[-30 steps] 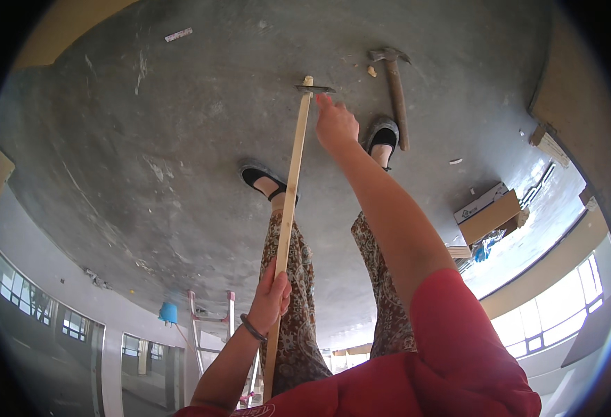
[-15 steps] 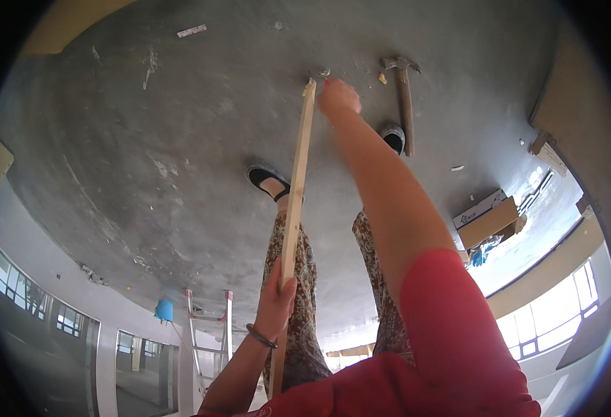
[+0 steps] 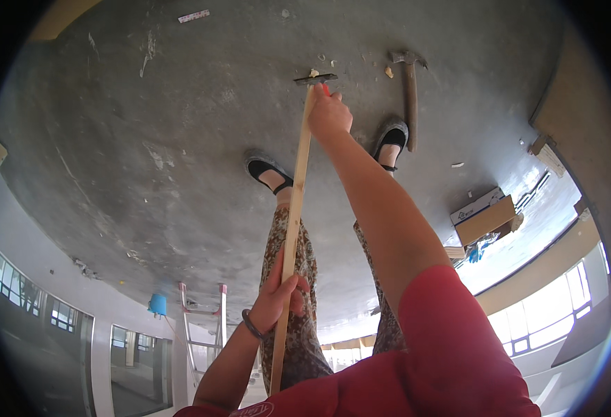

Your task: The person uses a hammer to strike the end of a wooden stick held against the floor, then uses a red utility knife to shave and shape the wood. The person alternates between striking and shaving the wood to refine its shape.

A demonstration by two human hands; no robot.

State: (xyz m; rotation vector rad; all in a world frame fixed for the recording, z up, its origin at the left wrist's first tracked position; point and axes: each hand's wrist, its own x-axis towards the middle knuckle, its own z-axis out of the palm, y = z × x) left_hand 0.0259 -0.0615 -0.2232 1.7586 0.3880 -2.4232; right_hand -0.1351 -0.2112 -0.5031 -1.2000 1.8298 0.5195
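A long, pale wooden strip (image 3: 298, 187) runs from beside my body down toward the grey floor, between my legs. My left hand (image 3: 276, 295) is wrapped round its lower half, thumb across the front. At the strip's far end, my right hand (image 3: 330, 115) grips a scraper (image 3: 314, 79) with a red handle and a wide dark blade. The blade lies crosswise at the tip of the strip, with a pale lump (image 3: 313, 72) on or just behind it. My right palm hides most of the handle.
To the right of my right hand lies a hammer (image 3: 411, 97) with a wooden handle, close to my right shoe (image 3: 392, 142). Small pale crumbs (image 3: 389, 72) dot the floor. An open cardboard box (image 3: 485, 219) sits further right; a stepladder (image 3: 203, 316) and a blue bucket (image 3: 157, 304) are at lower left.
My right hand has moved slightly left and nearer to me, bringing the scraper's blade into sight across the strip's end. My left hand still holds the strip.
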